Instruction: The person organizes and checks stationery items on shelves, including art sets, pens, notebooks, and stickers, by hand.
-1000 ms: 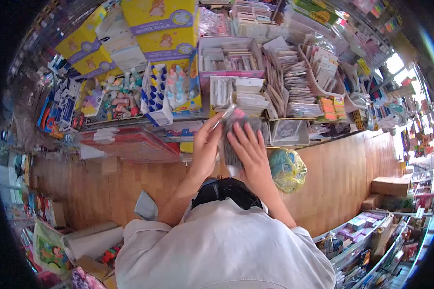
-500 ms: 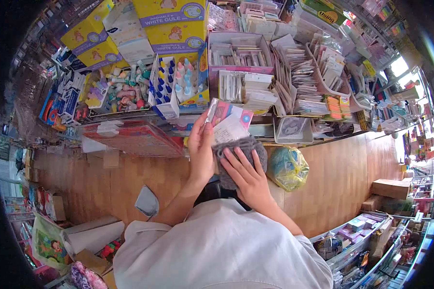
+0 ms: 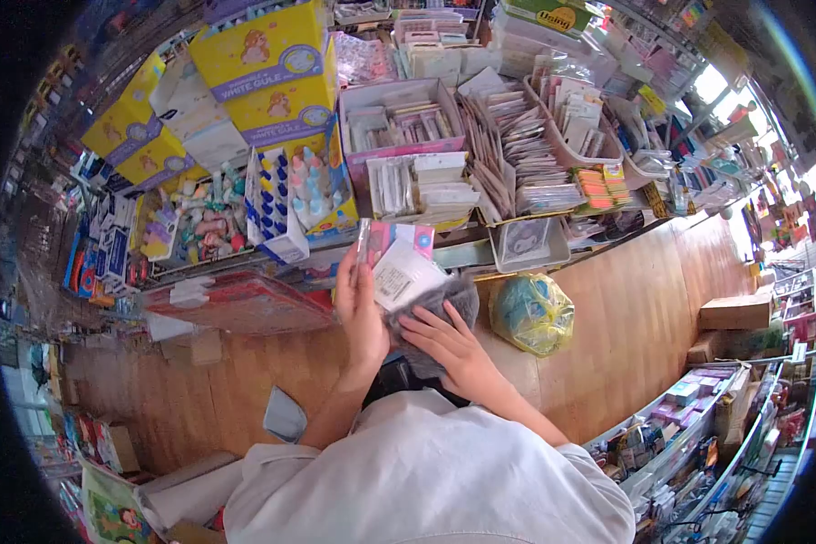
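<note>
My left hand (image 3: 363, 317) grips the left edge of a flat packet, its thumb lying along a clear plastic strip. The packet (image 3: 406, 277) has a pink and blue back part and a white front with a barcode. My right hand (image 3: 451, 349) holds a fluffy grey cloth (image 3: 463, 297) against the packet's lower right part, fingers stretched over the cloth. The cloth hides that corner of the packet. Both hands are in front of my body, close to the shelf's front edge.
Ahead are a box of glue bottles (image 3: 276, 204), a pink box of packets (image 3: 403, 150) and a white tray (image 3: 530, 245). A yellow plastic bag (image 3: 533, 315) and a grey dustpan (image 3: 285, 415) are on the wooden floor. Shelving (image 3: 671, 426) stands behind me on the right.
My right hand and the cloth have slid toward the lower left, and more of the packet's white barcode side shows. The view has turned, so the shelf goods appear further left.
</note>
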The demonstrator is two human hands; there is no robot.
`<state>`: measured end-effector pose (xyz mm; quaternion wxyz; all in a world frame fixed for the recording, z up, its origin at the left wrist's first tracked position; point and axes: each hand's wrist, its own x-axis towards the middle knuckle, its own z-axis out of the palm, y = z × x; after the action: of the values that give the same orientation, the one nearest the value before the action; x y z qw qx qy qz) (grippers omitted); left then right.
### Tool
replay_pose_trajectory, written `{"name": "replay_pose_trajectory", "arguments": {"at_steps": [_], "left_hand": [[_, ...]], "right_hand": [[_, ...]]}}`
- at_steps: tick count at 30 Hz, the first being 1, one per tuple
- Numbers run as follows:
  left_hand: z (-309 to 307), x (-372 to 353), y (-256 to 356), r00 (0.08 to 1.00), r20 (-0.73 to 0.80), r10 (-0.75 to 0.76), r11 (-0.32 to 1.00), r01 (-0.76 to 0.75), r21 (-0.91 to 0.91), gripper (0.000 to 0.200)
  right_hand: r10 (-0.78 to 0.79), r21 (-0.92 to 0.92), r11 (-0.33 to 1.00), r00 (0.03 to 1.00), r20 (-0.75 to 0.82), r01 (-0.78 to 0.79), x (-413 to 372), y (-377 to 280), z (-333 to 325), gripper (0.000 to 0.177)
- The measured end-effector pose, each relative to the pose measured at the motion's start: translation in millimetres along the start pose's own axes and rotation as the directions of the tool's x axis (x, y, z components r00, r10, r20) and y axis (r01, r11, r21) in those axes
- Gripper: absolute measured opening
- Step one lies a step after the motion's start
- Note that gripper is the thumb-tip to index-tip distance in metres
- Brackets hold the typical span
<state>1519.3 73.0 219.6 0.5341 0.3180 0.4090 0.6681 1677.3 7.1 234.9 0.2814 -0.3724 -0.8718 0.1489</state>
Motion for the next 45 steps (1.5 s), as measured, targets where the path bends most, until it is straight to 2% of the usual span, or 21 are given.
{"name": "replay_pose_trajectory", "arguments": {"at_steps": [2, 3, 5, 6, 8, 12, 15, 16, 17, 19, 20, 21, 24, 29, 32, 34, 35, 37, 41, 43, 45], "left_hand": [[-3.6, 5.3, -8.7, 0.999, 0.030, 0.041, 0.994, -0.038, -0.104, 0.036], [-3.9, 6.6, -11.4, 0.998, 0.044, 0.041, 0.994, -0.036, -0.103, 0.036], [-2.7, 7.5, -14.7, 0.998, 0.056, 0.016, 0.999, -0.013, -0.049, 0.036], [1.1, 6.1, -15.7, 0.997, 0.069, 0.017, 0.999, -0.014, -0.048, 0.036], [12.4, 1.3, -19.5, 0.994, 0.093, -0.051, 0.989, 0.063, -0.132, 0.036], [28.6, -2.4, -23.0, 0.984, 0.133, -0.115, 0.984, 0.132, -0.122, 0.038], [30.0, 1.8, -25.5, 0.988, 0.098, -0.120, 0.992, 0.124, -0.035, 0.041], [29.5, 3.2, -24.3, 0.988, 0.096, -0.119, 0.992, 0.123, -0.035, 0.041], [28.7, 4.2, -22.4, 0.991, 0.067, -0.119, 0.992, 0.121, -0.038, 0.041], [27.0, 3.0, -23.3, 0.992, 0.037, -0.121, 0.992, 0.122, -0.039, 0.041], [25.5, -0.2, -26.5, 0.981, 0.081, -0.176, 0.984, 0.178, -0.018, 0.039], [25.3, -4.1, -29.1, 0.965, 0.123, -0.232, 0.972, 0.234, 0.004, 0.038], [48.9, -25.5, -10.7, 0.939, 0.290, -0.183, 0.965, 0.229, -0.130, 0.039], [36.6, -20.4, -11.5, 0.933, 0.332, -0.139, 0.972, 0.192, -0.133, 0.042], [29.2, -20.3, -12.9, 0.884, 0.434, -0.174, 0.844, 0.361, -0.396, 0.042], [29.1, -20.0, -19.6, 0.932, 0.355, -0.075, 0.990, 0.113, -0.086, 0.041], [25.3, -18.3, -23.0, 0.934, 0.350, -0.076, 0.990, 0.113, -0.087, 0.041], [19.0, -12.4, -25.0, 0.945, 0.327, -0.003, 0.961, -0.088, 0.262, 0.041], [22.7, -10.9, -18.8, 0.939, 0.310, -0.146, 0.987, 0.158, -0.014, 0.042], [24.6, -16.8, -26.1, 0.912, 0.320, -0.257, 0.947, 0.304, -0.104, 0.044], [36.0, -25.3, -33.0, 0.894, 0.365, -0.261, 0.930, 0.335, -0.153, 0.045]], "right_hand": [[0.233, 0.379, 0.896, 0.972, 0.036, -0.229, -24.3, 12.8, -1.0, 0.064], [0.239, 0.376, 0.897, 0.971, 0.023, -0.230, -30.4, 20.4, -1.9, 0.064], [0.597, 0.709, 0.585, 0.801, -0.047, -0.394, -38.9, 32.2, -2.6, 0.051], [0.599, 0.710, 0.588, 0.798, -0.060, -0.389, -36.8, 31.7, -5.7, 0.051], [0.738, 0.912, 0.156, 0.659, 0.148, -0.379, -29.2, 28.9, -12.3, 0.041], [0.831, 0.961, 0.057, 0.547, 0.104, -0.270, -27.7, 32.0, 1.4, 0.028], [0.880, 0.957, 0.161, 0.474, -0.030, -0.240, -25.7, 23.5, -17.2, 0.021], [0.876, 0.891, 0.360, 0.430, -0.220, -0.277, -33.5, 30.9, -13.5, 0.019], [0.875, 0.891, 0.359, 0.432, -0.218, -0.277, -38.2, 33.9, -18.8, 0.019], [0.497, 0.388, 0.867, 0.491, -0.716, -0.312, -39.5, 31.7, -38.7, 0.023], [0.380, 0.238, 0.920, 0.553, -0.742, -0.313, -38.7, 29.2, -49.8, 0.036], [0.383, 0.239, 0.918, 0.553, -0.740, -0.316, -35.1, 27.1, -53.2, 0.036], [0.161, -0.134, 0.953, 0.827, -0.539, -0.273, -27.4, 26.1, -53.8, 0.052], [0.181, -0.115, 0.960, 0.879, -0.441, -0.255, -23.5, 27.0, -44.3, 0.054], [0.247, -0.119, 0.942, 0.887, -0.391, -0.315, -22.5, 20.8, -47.8, 0.054], [0.301, -0.054, 0.942, 0.905, -0.302, -0.332, -21.7, 17.2, -50.7, 0.055], [0.300, -0.053, 0.942, 0.906, -0.298, -0.330, -21.6, 15.2, -54.8, 0.055], [0.441, 0.277, 0.866, 0.897, -0.037, -0.415, -21.9, 13.2, -68.5, 0.057], [0.377, 0.297, 0.894, 0.922, -0.091, -0.336, -19.9, 16.9, -98.5, 0.059], [0.485, 0.175, 0.871, 0.745, -0.457, -0.460, -8.8, 8.3, -94.8, 0.060], [0.436, 0.147, 0.893, 0.732, -0.523, -0.426, 8.8, 11.7, -67.3, 0.065]]}}
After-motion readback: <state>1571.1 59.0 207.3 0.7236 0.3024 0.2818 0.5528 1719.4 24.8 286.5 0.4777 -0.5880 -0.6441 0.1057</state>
